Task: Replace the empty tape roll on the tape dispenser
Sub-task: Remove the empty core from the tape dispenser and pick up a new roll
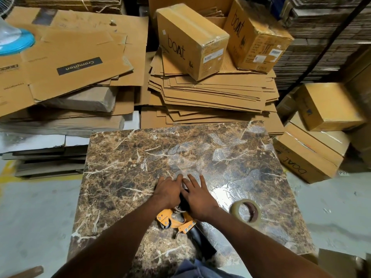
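Head view. Both forearms reach forward from the bottom edge over a marbled tabletop (120, 167). Nearest the camera lies the tape dispenser (177, 218), flat on the tabletop, its orange frame toward the hands and its black handle (202, 243) running back toward the person and to the right; this is its long axis. Left hand (167, 190) rests on the far end of the dispenser, fingers curled down over something pale and round at the head, probably the spent roll, though the hands hide most of it. Right hand (197, 199) lies beside the left, touching it, palm down with fingers spread and flat; whether it pinches anything cannot be told. New tape roll (246, 212) lies flat on the tabletop to the right of the dispenser, near the right forearm and apart from both hands, its hole facing up. Judged from this layout, the right hand is the nearer one to the new roll, which lies to its right and slightly toward the person, while the left is placed to steady the dispenser. Stacked flattened cardboard (210, 93) and sealed boxes (190, 39) lie beyond the tabletop.
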The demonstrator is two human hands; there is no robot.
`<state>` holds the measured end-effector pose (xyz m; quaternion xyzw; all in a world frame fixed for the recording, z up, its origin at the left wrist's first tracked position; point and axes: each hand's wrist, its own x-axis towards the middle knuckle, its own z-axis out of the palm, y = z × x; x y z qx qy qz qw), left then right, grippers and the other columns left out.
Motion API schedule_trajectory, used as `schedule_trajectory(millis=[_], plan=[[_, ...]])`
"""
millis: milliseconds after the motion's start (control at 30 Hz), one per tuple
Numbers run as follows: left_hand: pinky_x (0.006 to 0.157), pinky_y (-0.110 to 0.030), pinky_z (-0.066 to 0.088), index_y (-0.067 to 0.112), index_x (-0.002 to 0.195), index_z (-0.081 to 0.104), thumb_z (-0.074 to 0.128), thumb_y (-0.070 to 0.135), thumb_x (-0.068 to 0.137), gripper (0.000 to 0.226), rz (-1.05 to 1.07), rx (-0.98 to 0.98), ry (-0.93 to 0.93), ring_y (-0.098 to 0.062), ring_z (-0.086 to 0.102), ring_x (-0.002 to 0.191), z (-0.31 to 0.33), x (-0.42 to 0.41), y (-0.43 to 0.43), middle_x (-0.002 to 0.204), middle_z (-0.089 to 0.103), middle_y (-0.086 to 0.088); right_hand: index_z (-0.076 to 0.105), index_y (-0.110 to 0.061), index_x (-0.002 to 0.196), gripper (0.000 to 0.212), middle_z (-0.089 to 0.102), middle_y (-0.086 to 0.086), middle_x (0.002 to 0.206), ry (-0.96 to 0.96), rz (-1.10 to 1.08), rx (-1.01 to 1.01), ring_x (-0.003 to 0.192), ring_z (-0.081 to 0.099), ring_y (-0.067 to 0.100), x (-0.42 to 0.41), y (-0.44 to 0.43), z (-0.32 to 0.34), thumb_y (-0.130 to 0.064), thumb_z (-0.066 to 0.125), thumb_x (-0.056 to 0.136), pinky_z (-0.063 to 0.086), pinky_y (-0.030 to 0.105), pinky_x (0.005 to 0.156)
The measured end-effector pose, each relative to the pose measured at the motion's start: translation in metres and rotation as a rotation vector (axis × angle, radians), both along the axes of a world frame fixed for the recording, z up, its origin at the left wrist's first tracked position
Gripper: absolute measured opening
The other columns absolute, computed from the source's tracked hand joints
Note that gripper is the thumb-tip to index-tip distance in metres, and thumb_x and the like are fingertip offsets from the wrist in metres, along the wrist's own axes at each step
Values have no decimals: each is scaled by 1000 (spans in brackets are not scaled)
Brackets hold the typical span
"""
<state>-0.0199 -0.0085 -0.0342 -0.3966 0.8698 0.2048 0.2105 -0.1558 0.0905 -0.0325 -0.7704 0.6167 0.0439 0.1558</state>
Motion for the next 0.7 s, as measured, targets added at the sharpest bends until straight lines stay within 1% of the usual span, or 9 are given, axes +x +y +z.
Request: schedule_trajectory(millis=[67, 133, 167, 233, 300, 400, 567, 633, 700], plan=[[119, -50, 27, 15, 164, 17, 64, 26, 88, 90, 3, 2, -5, -33, 49, 140, 0, 4, -2, 127, 72, -7, 30, -11, 154, 81, 36, 21, 154, -26, 1, 10, 147, 23, 43, 3, 2, -2, -36, 68, 87, 8, 72, 117], [117, -47, 30, 15, 165, 20, 63, 22, 86, 90, 3, 1, 4, -32, 53, 134, -2, 8, -4, 122, 73, -8, 27, -14, 153, 88, 47, 15, 142, -133, -47, 83, 134, 42, 37, 6, 3, 1, -37, 72, 81, 20, 65, 116], [115, -45, 31, 15, 164, 22, 65, 22, 86, 90, 3, -1, 16, -32, 54, 131, -2, 10, -4, 119, 73, -7, 25, -17, 154, 93, 52, 11, 135, -239, -109, 137, 123, 51, 33, 6, 3, 4, -40, 73, 78, 31, 57, 111], [110, -45, 34, 18, 163, 24, 69, 25, 87, 89, -1, -6, 36, -32, 57, 126, -1, 11, -3, 117, 73, -9, 27, -19, 154, 92, 61, 8, 125, -489, -295, 249, 105, 60, 26, 4, 0, 14, -37, 73, 77, 48, 40, 92], [110, -47, 35, 20, 164, 21, 72, 29, 90, 90, -17, -14, 40, -33, 57, 124, 0, 11, 0, 119, 73, -11, 36, -14, 150, 76, 66, 12, 124, -580, -442, 288, 103, 63, 28, -1, -6, 20, -28, 67, 82, 52, 39, 86], [114, -50, 32, 23, 165, 17, 71, 24, 90, 92, -28, -18, 42, -35, 57, 123, 4, 11, 4, 120, 72, -14, 49, -9, 137, 54, 69, 20, 117, -457, -442, 281, 101, 65, 36, -5, -11, 21, -16, 60, 84, 54, 44, 83], [116, -53, 27, 20, 163, 23, 65, 22, 90, 85, -40, -6, -1, -34, 59, 123, 12, 10, 8, 120, 73, -11, 54, -11, 129, 48, 65, 18, 111, -390, -483, 267, 98, 63, 36, 5, -13, 17, -5, 63, 82, 52, 41, 77], [114, -54, 30, 19, 161, 27, 66, 26, 90, 82, -62, -22, -26, -34, 60, 120, 14, 9, 10, 116, 73, -10, 53, -12, 129, 46, 60, 17, 111, -363, -520, 246, 98, 63, 37, 10, -12, 16, -7, 64, 85, 49, 38, 76], [111, -52, 34, 17, 157, 30, 68, 27, 88, 79, -69, -30, -21, -34, 61, 116, 16, 5, 13, 115, 72, -10, 51, -13, 131, 47, 57, 16, 113, -346, -555, 244, 96, 63, 37, 14, -10, 15, -15, 67, 87, 49, 39, 76]])
